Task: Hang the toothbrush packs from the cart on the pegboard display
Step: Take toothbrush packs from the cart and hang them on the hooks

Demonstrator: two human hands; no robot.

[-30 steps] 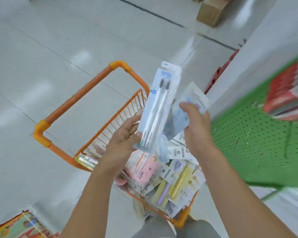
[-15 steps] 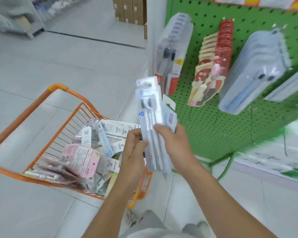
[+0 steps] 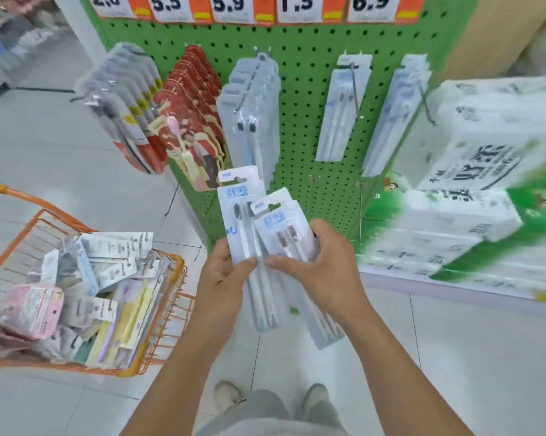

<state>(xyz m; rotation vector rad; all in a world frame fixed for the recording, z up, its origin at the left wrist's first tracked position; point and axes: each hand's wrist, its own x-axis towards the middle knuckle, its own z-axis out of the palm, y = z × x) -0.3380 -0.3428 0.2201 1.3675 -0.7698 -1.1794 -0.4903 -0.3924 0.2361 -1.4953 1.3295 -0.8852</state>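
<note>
Orange cart (image 3: 158,313) heaped with toothbrush packs (image 3: 108,297)

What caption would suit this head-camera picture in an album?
Left hand and right hand each hold a toothbrush pack before the green pegboard, orange cart beside.

Bright, even, cool-white light fills the head view, seemingly from overhead fixtures outside the frame, so the pale floor tiles (image 3: 454,357) carry soft sheen and only faint shadows, and the clear fronts of the hanging packs (image 3: 252,114) show mild glare. The centre is fairly sharp, with the print on the held packs (image 3: 265,234) readable, while the white-and-green stacked packages (image 3: 473,184) at the right edge and the far aisle at upper left smear with motion blur. Wide-angle distortion bends the green pegboard (image 3: 303,127) and its price tags (image 3: 233,7) outward, and the orange cart (image 3: 158,309) looks slightly soft.
</note>
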